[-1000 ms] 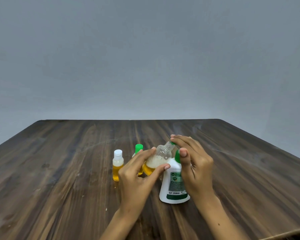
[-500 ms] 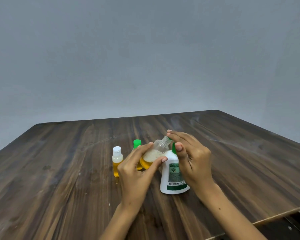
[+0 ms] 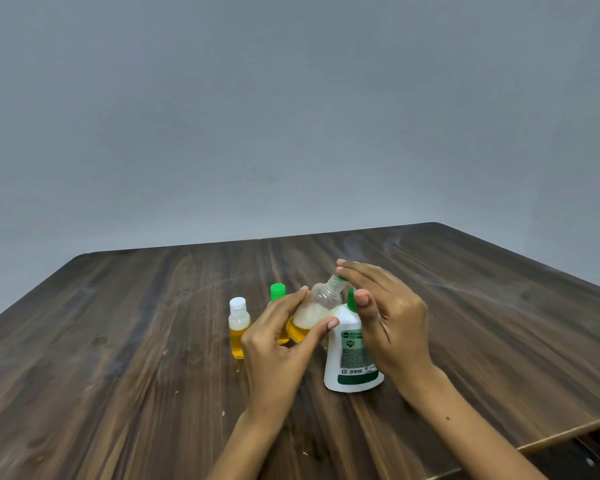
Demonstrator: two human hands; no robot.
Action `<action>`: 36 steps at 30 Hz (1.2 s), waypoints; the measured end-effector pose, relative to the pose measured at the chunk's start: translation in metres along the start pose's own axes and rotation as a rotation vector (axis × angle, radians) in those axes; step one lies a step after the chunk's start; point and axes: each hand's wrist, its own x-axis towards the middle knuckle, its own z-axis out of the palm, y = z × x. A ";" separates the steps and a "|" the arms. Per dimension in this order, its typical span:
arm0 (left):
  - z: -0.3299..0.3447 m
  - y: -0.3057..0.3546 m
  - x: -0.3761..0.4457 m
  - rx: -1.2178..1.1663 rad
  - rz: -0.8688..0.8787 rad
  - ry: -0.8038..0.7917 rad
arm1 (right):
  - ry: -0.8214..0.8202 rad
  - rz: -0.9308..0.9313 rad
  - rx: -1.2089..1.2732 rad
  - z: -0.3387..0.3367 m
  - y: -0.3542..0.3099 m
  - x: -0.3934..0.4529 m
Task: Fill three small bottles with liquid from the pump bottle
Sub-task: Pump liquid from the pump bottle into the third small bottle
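My left hand (image 3: 281,344) grips a small clear bottle (image 3: 317,308), tilted with its open neck at the green pump spout; it holds orange liquid under white foam. The white pump bottle (image 3: 350,358) with a green label stands on the table. My right hand (image 3: 383,317) lies over its green pump head, fingers straight on top, thumb on the green neck. A small bottle with a white cap (image 3: 239,327) holding orange liquid stands to the left. Another small bottle with a green cap (image 3: 278,292) stands behind my left hand, mostly hidden.
The dark wooden table (image 3: 118,341) extends around the bottles, with its front right edge close to my right forearm. A plain grey wall stands behind the table.
The camera view shifted and tilted, so the table sits lower and rotated. My hands and the bottles keep the same hold and relation to each other.
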 end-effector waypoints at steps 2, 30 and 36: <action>0.000 -0.001 0.001 -0.012 0.000 -0.011 | -0.015 -0.018 -0.022 -0.002 -0.002 0.006; 0.000 -0.002 0.003 0.001 0.009 -0.030 | -0.097 -0.014 -0.091 -0.003 -0.001 -0.002; 0.001 -0.005 0.003 -0.010 0.017 -0.006 | -0.099 -0.038 -0.039 -0.009 -0.002 0.011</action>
